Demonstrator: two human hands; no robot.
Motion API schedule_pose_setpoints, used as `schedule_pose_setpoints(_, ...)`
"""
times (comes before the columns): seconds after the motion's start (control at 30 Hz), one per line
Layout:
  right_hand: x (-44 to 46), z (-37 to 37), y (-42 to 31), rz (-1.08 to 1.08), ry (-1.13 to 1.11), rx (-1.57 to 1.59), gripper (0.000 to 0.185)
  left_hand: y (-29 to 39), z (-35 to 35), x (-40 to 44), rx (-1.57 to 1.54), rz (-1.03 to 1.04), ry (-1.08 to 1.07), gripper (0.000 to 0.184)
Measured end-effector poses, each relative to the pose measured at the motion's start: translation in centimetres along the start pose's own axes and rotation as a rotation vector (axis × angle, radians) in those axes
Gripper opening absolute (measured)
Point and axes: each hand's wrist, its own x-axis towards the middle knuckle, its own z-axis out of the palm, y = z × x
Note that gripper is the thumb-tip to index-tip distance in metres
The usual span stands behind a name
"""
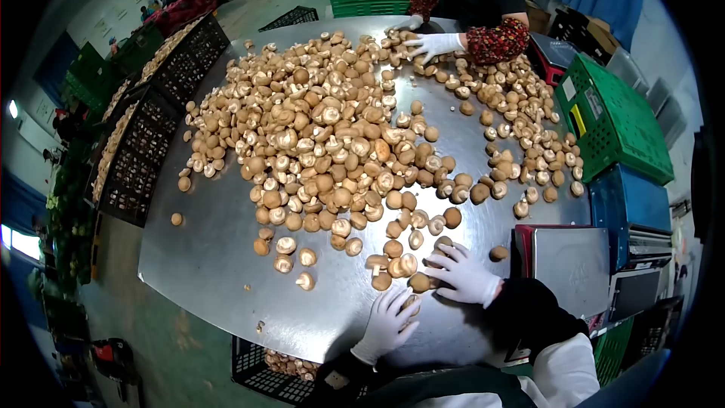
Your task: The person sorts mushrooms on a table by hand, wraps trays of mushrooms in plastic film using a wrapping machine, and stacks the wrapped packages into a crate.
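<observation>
On the metal table lies a large heap of brown mushrooms (325,121), with a looser band of them at the right. My left hand (387,325), in a white glove, is near the front edge, its fingers curled around a mushroom (410,302). Just to the right, my right hand (464,276), also gloved, rests with fingers spread, its fingertips touching mushrooms of a small cluster (394,261). Whether anything lies under its palm is hidden. A few single mushrooms (304,281) lie left of my hands.
Across the metal table (196,257), a person's gloved hands (434,45) touch mushrooms. Black crates (140,151) line the left side. At the right are a scale (570,257) and a green crate (615,117). Another black crate (264,374) of mushrooms sits below the front edge.
</observation>
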Motion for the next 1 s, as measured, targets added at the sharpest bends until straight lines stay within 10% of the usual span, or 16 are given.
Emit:
schedule_pose_setpoints(0.47, -8.0, 1.8, -7.3, 0.878, -0.086, 0.264, 0.111, -1.2, -1.3, -3.7, 0.200, -0.254, -0.005, 0.115)
schedule_pose_setpoints(1.0, -0.7, 3.7, -0.5, 0.944, 0.469, 0.426, 0.102, -2.1, 4.4, 14.1, -0.252, -0.179, 0.382, 0.081)
